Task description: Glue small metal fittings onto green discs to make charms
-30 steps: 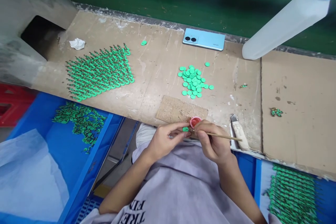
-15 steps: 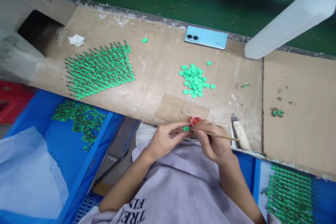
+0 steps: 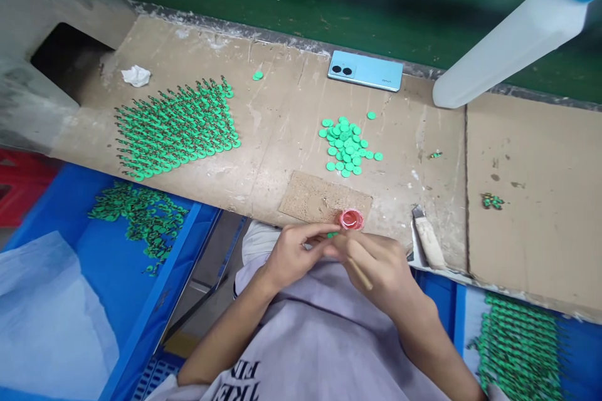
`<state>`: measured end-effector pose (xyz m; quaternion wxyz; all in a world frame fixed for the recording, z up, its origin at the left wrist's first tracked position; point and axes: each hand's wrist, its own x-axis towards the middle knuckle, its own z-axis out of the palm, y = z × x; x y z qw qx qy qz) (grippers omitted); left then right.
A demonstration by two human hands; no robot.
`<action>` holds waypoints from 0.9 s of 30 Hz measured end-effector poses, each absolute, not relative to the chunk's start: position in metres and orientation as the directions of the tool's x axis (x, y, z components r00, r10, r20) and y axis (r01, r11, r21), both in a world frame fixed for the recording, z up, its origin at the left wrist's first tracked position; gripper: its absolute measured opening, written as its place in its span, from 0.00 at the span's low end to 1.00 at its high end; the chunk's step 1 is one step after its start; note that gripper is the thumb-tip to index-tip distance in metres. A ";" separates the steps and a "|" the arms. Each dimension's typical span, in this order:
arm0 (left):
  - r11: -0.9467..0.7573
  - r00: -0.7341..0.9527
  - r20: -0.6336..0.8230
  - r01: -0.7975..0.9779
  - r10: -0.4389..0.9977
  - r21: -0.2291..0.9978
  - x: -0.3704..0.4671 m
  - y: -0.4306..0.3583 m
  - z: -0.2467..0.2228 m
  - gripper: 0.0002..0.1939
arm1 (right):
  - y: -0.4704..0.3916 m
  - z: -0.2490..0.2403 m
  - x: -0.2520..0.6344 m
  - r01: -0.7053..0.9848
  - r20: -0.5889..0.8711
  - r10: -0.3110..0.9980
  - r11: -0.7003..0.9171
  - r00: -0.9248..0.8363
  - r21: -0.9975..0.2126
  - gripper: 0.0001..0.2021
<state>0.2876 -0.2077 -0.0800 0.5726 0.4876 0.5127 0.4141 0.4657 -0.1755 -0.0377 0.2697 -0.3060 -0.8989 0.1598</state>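
Between the thumb and forefinger of my left hand (image 3: 292,257) is a small green disc (image 3: 332,235), mostly covered by fingers. My right hand (image 3: 379,266) is closed around a thin wooden stick (image 3: 360,273), its tip hidden at the disc. The two hands' fingertips meet at the table's front edge. Just beyond them stands a small pink cup (image 3: 362,220) with red liquid in it, at the corner of a brown board (image 3: 308,193). Farther back lies a loose pile of green discs (image 3: 345,144).
Rows of green discs with dark fittings (image 3: 179,128) cover the left side. A phone (image 3: 365,71), a white bottle (image 3: 508,47) and a knife (image 3: 429,239) lie or stand around the table. Blue bins (image 3: 141,288) holding green pieces flank my lap.
My right hand has turned and moved inward to my left fingertips, tilting the stick steeper. It has come away from the pink cup, which now shows fully.
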 end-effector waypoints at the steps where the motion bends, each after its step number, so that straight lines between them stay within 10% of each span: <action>1: 0.182 0.127 -0.183 0.023 0.975 0.983 0.288 -0.207 -0.079 0.13 | -0.175 -0.038 0.467 0.473 0.377 0.651 0.748 -0.659 -0.465 0.09; 8: 0.222 0.132 -0.219 -0.012 0.967 0.975 0.290 -0.206 -0.079 0.14 | -0.167 -0.045 0.486 0.355 0.361 0.745 0.610 -0.561 -0.709 0.06; 16: 0.265 0.152 -0.259 -0.021 0.954 0.964 0.289 -0.204 -0.076 0.14 | -0.173 -0.042 0.480 0.280 0.491 0.630 0.742 -0.602 -0.609 0.05; 22: 0.317 0.115 -0.313 -0.014 0.943 0.948 0.289 -0.205 -0.076 0.17 | -0.165 -0.049 0.488 0.370 0.494 0.840 0.543 -0.226 -0.754 0.08; 27: 0.341 0.131 -0.333 -0.045 0.934 0.939 0.288 -0.205 -0.077 0.16 | -0.153 -0.051 0.483 0.501 0.481 0.843 0.533 -0.241 -0.682 0.12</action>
